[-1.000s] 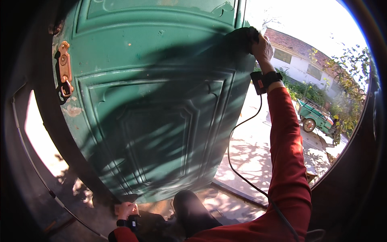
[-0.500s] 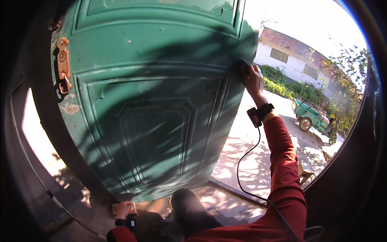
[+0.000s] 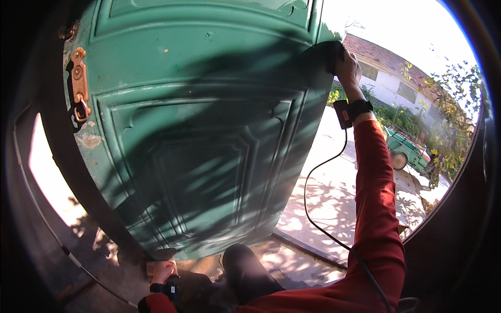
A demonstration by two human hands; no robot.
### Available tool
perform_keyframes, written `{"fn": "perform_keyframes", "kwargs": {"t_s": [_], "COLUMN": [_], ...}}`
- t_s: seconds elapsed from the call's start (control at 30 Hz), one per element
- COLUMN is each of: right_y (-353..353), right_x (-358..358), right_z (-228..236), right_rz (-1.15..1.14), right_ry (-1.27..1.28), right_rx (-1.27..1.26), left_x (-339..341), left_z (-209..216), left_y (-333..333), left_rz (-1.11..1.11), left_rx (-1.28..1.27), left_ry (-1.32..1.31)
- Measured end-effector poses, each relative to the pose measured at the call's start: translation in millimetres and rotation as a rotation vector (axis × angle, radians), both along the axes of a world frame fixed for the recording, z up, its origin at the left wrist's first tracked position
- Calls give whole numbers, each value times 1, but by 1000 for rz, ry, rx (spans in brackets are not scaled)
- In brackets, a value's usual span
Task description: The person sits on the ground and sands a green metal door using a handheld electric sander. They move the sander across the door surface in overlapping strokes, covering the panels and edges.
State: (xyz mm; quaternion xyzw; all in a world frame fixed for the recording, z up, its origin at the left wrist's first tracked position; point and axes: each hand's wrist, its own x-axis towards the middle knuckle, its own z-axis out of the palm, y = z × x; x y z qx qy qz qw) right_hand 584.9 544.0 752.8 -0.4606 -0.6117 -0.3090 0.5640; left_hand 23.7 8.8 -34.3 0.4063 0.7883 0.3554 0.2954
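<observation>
A green panelled metal door (image 3: 203, 172) stands in front of me, mottled with shadow. High on its right side, my right hand (image 3: 348, 68) is closed on a dark pad (image 3: 334, 56), its fingers curled against the door's edge; the pad's kind is lost in shadow. Low at the left, my left hand (image 3: 164, 270) is closed on a pinkish-tan block-like thing (image 3: 152, 268), just below the door's bottom corner. On the door's left side sits a copper-coloured lock plate (image 3: 79, 73) with a ring pull, near patches of flaked paint.
A black cable (image 3: 308, 201) hangs from the device on my right wrist. My dark-trousered knee (image 3: 242, 266) is by the door's foot, near the threshold (image 3: 308, 251). Outside are a green cart (image 3: 407, 148), shrubs and a white building (image 3: 383, 81). A thin cable (image 3: 39, 208) runs down the left.
My right hand has moved up and slightly to the right along the door's edge, with the dark pad in it. My left hand has stayed almost in place.
</observation>
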Motion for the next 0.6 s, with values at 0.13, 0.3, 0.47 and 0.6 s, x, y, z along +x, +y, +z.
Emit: {"fn": "perform_keyframes", "kwargs": {"t_s": [0.13,0.3,0.47,0.6], "right_y": [-19,-62,-146,-190], "right_x": [-12,-65,-176,-243], "right_z": [-73,-108,-128,-141], "right_rz": [52,165,399,543], "right_ry": [-53,-62,-293,-467], "right_rx": [-51,27,127,198], "left_x": [10,13,5,0], "left_z": [22,20,-6,-11], "left_y": [2,1,8,2], "left_rz": [-13,2,-30,31], "left_rx": [-66,-106,-140,-117], "left_ry": [47,-124,-133,-282]}}
